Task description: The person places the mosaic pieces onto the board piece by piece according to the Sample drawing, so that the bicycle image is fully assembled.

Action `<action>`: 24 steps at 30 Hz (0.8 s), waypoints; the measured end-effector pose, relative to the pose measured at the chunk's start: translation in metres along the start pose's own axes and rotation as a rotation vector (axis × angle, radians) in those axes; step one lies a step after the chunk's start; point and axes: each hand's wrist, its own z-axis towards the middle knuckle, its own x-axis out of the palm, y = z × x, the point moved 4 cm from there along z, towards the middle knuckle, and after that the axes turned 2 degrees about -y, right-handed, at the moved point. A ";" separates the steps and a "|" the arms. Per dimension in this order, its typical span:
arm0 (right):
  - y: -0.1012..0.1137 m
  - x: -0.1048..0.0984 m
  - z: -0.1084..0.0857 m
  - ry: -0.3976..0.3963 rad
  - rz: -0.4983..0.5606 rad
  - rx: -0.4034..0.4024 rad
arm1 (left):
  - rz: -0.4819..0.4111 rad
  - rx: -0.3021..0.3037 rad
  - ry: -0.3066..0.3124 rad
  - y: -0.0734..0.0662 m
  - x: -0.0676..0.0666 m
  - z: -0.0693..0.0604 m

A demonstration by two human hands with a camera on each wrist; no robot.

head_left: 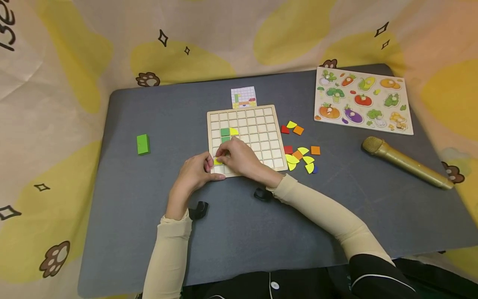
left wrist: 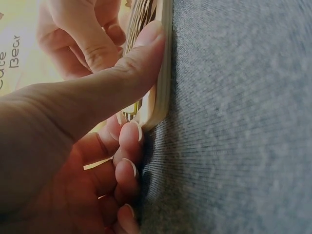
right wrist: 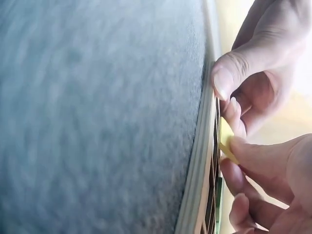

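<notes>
Table (head_left: pixel 127 232), middle: grid board (head_left: pixel 261 137), tiles (head_left: pixel 225 132) in its slots. Behind it: card (head_left: pixel 243 97). Well left: block (head_left: pixel 142 144). Just right: loose tiles (head_left: pixel 297 155). Right rear: puzzle (head_left: pixel 363 100). Before puzzle, right of loose tiles: microphone (head_left: pixel 408 162).

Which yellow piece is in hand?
The yellow piece pinched by the right hand, near the near-left corner of the board. Other visible ones are unheld: one beside a green piece on the board, the rest loose to its right.
</notes>
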 end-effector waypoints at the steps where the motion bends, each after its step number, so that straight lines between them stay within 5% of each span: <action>1: 0.001 0.000 0.000 -0.004 -0.019 -0.005 | 0.003 -0.001 0.001 0.000 0.000 0.000; 13: 0.002 -0.002 -0.005 0.017 -0.068 -0.006 | 0.007 0.000 0.003 -0.002 -0.002 -0.001; 24: -0.035 -0.039 -0.037 -0.064 -0.017 0.099 | -0.011 -0.030 0.014 -0.002 -0.001 -0.002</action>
